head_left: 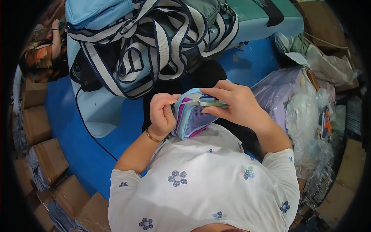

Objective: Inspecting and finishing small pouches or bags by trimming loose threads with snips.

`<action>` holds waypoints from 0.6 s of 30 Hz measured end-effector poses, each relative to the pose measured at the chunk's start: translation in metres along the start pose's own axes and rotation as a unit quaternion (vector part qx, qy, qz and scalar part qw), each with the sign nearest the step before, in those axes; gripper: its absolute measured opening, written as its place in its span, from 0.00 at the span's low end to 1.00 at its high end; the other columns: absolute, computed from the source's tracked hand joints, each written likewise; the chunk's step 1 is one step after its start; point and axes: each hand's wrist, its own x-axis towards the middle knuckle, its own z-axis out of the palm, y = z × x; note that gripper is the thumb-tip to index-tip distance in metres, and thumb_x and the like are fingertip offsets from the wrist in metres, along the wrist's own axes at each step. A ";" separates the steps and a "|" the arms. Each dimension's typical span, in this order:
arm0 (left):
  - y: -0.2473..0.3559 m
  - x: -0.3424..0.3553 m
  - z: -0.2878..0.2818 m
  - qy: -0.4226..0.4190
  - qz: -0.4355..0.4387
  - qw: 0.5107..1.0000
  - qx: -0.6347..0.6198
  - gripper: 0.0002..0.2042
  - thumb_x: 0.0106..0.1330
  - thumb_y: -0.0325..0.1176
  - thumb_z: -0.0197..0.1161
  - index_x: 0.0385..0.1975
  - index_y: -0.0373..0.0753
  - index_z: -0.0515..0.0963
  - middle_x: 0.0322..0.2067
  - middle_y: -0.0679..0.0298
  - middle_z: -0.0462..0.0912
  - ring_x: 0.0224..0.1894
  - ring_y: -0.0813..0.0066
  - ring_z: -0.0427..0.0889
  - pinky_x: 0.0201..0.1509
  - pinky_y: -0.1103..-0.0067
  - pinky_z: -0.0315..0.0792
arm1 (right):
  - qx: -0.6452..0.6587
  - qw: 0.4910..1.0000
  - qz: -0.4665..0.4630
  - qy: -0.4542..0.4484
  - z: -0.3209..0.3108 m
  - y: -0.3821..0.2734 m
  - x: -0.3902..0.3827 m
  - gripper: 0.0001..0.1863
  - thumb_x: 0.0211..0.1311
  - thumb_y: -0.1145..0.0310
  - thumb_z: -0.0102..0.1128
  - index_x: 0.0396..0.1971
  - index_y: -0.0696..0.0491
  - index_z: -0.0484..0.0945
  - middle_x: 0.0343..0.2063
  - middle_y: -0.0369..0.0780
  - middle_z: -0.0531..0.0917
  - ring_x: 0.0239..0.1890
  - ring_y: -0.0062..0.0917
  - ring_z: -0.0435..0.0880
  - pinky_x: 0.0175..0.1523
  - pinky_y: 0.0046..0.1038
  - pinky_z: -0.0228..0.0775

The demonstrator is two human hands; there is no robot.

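Observation:
A small light-blue pouch (185, 118) with purple trim and a purple mesh panel rests upright against my shirt, in front of my lap. My left hand (161, 115) is closed at its left edge, the fingers pinching near the top rim; any thread between the fingertips is too small to see. My right hand (235, 102) grips a pair of thread snips (201, 100) between thumb and fingers. Their metal blades point left over the pouch's upper edge, close to my left fingertips. My right palm hides part of the snips' handles.
Striped white-and-navy webbing straps (162, 46) and light-blue bags (98, 13) heap on the pale-blue table (262, 19) ahead. Plastic-wrapped bundles (305, 123) stand at right, cardboard boxes (48, 156) at left. A black cable (89, 133) hangs over the blue floor. Another person's arm (56, 42) shows far left.

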 end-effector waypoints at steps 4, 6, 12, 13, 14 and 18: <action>0.002 -0.006 -0.003 0.016 -0.028 0.997 -0.074 0.02 0.70 0.25 0.47 0.37 0.35 0.68 0.33 0.57 0.76 0.38 0.61 0.80 0.42 0.74 0.74 | 0.038 0.999 0.033 -0.001 0.026 0.015 0.012 0.22 0.50 0.58 0.70 0.42 0.54 0.79 0.30 0.40 0.78 0.29 0.29 0.79 0.31 0.25 0.70; -0.004 -0.009 -0.009 -0.002 -0.015 0.999 -0.049 0.02 0.70 0.24 0.47 0.37 0.35 0.68 0.34 0.56 0.76 0.38 0.61 0.80 0.41 0.75 0.74 | 0.120 0.986 0.116 0.013 0.046 0.027 0.015 0.20 0.53 0.58 0.68 0.40 0.57 0.77 0.33 0.41 0.79 0.33 0.30 0.79 0.34 0.25 0.71; -0.006 -0.025 -0.043 -0.032 -0.159 0.987 -0.008 0.03 0.70 0.22 0.48 0.37 0.34 0.70 0.33 0.60 0.76 0.31 0.73 0.75 0.38 0.81 0.71 | 0.116 0.988 0.021 0.104 0.101 0.036 0.040 0.20 0.52 0.59 0.69 0.40 0.57 0.77 0.33 0.42 0.80 0.31 0.31 0.80 0.34 0.25 0.72; -0.007 -0.027 -0.047 -0.033 -0.161 0.986 -0.007 0.03 0.70 0.22 0.48 0.37 0.34 0.70 0.33 0.60 0.76 0.31 0.73 0.75 0.38 0.81 0.71 | 0.116 0.987 -0.004 0.113 0.109 0.037 0.045 0.20 0.52 0.59 0.69 0.40 0.57 0.77 0.32 0.42 0.80 0.30 0.31 0.81 0.34 0.25 0.72; -0.009 -0.028 -0.051 -0.044 -0.187 0.981 -0.001 0.03 0.70 0.23 0.49 0.37 0.34 0.70 0.33 0.61 0.75 0.31 0.74 0.75 0.38 0.81 0.71 | 0.116 0.986 -0.013 0.122 0.117 0.039 0.050 0.21 0.52 0.58 0.69 0.40 0.56 0.77 0.33 0.41 0.80 0.29 0.30 0.80 0.33 0.25 0.72; -0.011 -0.032 -0.070 -0.057 -0.271 0.961 0.006 0.05 0.71 0.26 0.48 0.38 0.34 0.71 0.30 0.63 0.74 0.32 0.77 0.74 0.39 0.83 0.71 | 0.070 0.987 -0.022 0.146 0.119 0.023 0.062 0.22 0.49 0.56 0.70 0.41 0.53 0.78 0.29 0.39 0.79 0.27 0.30 0.80 0.31 0.27 0.73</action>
